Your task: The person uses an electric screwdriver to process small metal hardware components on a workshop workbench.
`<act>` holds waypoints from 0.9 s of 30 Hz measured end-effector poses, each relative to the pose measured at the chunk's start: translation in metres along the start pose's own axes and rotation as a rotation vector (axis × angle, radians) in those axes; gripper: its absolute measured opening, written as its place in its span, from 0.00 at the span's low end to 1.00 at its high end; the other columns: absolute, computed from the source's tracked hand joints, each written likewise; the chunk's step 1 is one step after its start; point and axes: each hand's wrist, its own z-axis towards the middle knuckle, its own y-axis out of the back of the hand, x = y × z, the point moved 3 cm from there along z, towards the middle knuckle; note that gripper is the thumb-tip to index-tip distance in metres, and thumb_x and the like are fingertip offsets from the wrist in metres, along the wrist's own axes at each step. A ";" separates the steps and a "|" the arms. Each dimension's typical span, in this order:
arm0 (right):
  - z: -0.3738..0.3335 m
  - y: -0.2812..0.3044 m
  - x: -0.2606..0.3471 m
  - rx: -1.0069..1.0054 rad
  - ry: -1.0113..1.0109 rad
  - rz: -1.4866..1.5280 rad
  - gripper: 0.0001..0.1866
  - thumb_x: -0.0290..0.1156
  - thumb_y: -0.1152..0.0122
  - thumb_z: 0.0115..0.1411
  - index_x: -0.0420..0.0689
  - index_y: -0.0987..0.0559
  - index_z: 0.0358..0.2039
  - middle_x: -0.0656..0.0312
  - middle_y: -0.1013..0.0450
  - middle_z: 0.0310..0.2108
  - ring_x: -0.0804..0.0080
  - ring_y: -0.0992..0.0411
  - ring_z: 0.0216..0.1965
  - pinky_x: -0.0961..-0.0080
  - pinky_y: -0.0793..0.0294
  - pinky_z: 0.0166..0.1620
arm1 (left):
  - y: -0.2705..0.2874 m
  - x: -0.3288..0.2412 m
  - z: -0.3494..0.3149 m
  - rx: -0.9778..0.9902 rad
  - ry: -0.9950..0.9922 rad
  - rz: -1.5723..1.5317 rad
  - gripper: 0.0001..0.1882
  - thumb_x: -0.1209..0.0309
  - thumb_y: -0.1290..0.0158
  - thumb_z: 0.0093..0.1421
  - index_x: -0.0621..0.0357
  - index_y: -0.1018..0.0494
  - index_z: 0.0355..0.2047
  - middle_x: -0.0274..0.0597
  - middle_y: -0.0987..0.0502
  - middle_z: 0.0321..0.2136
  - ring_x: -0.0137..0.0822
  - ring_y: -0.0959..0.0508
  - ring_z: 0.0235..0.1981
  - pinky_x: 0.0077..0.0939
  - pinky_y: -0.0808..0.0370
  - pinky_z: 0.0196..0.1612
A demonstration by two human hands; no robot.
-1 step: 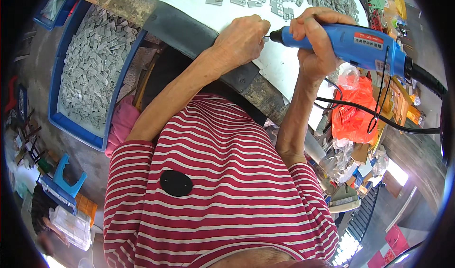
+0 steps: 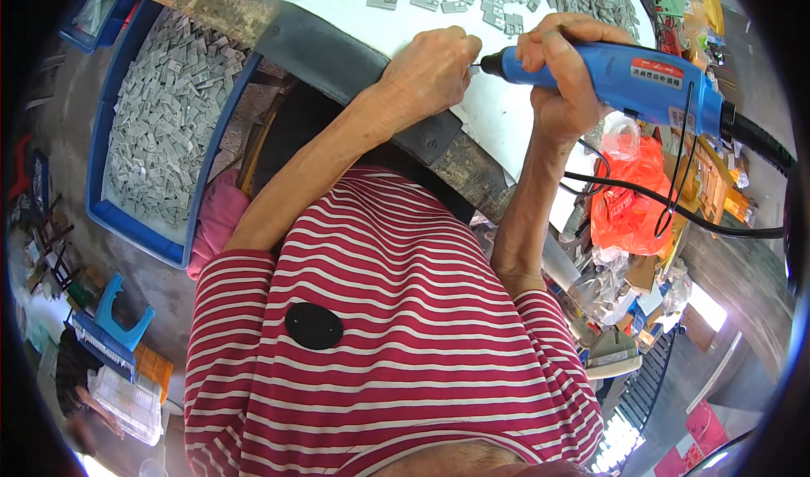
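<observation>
My right hand (image 2: pixel 564 80) is wrapped round a blue electric screwdriver (image 2: pixel 624 70), held nearly level with its black nose to the left. At the tip of that nose, my left hand (image 2: pixel 432 70) is closed in a pinch. What its fingers hold is hidden behind them, though a small shiny bit shows between them and the nose. Both hands are over the white tabletop (image 2: pixel 498 123), by its near edge. Flat grey rectangular pieces (image 2: pixel 456 6) lie scattered beyond my hands, heaped thicker toward the far right.
A blue bin (image 2: pixel 95 169) full of similar grey pieces stands at the left, below table height. Black cable (image 2: pixel 713 224) hangs in loops on the right, in front of a red plastic bag (image 2: pixel 629 199). A blue stool (image 2: pixel 118 312) is on the floor at the lower left.
</observation>
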 end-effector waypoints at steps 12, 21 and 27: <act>0.005 0.001 -0.001 0.090 0.039 -0.049 0.09 0.15 0.51 0.45 0.36 0.35 0.29 0.48 0.33 0.20 0.71 0.37 0.14 0.73 0.31 0.23 | -0.002 0.003 0.000 -0.001 0.009 0.010 0.06 0.78 0.46 0.45 0.63 0.31 0.25 0.46 0.28 0.23 0.45 0.26 0.26 0.33 0.29 0.29; -0.001 0.009 -0.001 0.203 0.030 0.048 0.12 0.16 0.51 0.47 0.37 0.36 0.34 0.47 0.33 0.24 0.71 0.37 0.17 0.70 0.32 0.26 | 0.001 -0.002 -0.005 -0.049 -0.072 0.007 0.04 0.78 0.48 0.44 0.64 0.31 0.22 0.48 0.29 0.24 0.47 0.27 0.30 0.35 0.29 0.34; -0.011 0.011 0.006 0.156 0.064 0.112 0.14 0.18 0.51 0.46 0.36 0.36 0.35 0.45 0.35 0.26 0.70 0.36 0.18 0.69 0.31 0.28 | -0.001 -0.003 -0.004 -0.028 -0.044 0.072 0.08 0.75 0.45 0.45 0.60 0.32 0.26 0.44 0.30 0.24 0.44 0.28 0.29 0.34 0.31 0.32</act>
